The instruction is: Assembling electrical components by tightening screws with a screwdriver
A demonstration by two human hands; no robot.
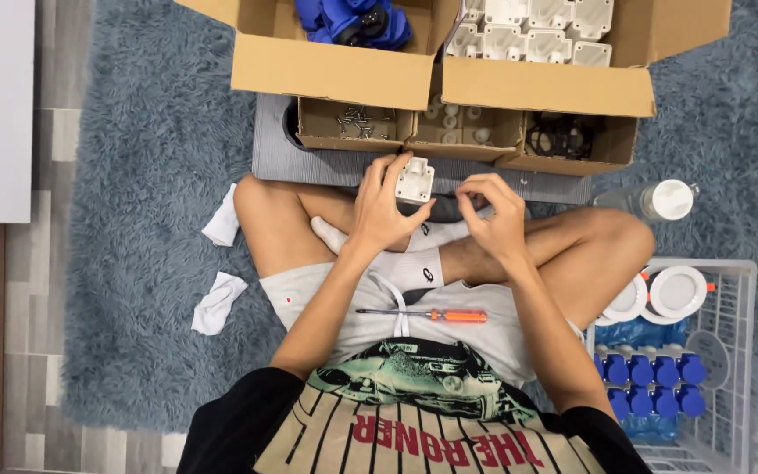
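Note:
I sit cross-legged on a blue-grey rug. My left hand (381, 209) grips a small white square plastic housing (415, 182) held above my crossed legs. My right hand (495, 215) is just to its right, fingers curled together near the housing's lower right; whether it pinches a small part is too small to tell. An orange-handled screwdriver (432, 314) lies across my lap, touched by neither hand.
Small cardboard trays ahead hold screws (357, 120), white round parts (460, 125) and black rings (561, 137). Bigger boxes behind hold blue parts (353, 19) and white housings (537, 28). A wire basket (734, 351) at right holds blue and white pieces. A plastic bottle (660, 200) lies nearby; white cloths (218, 301) at left.

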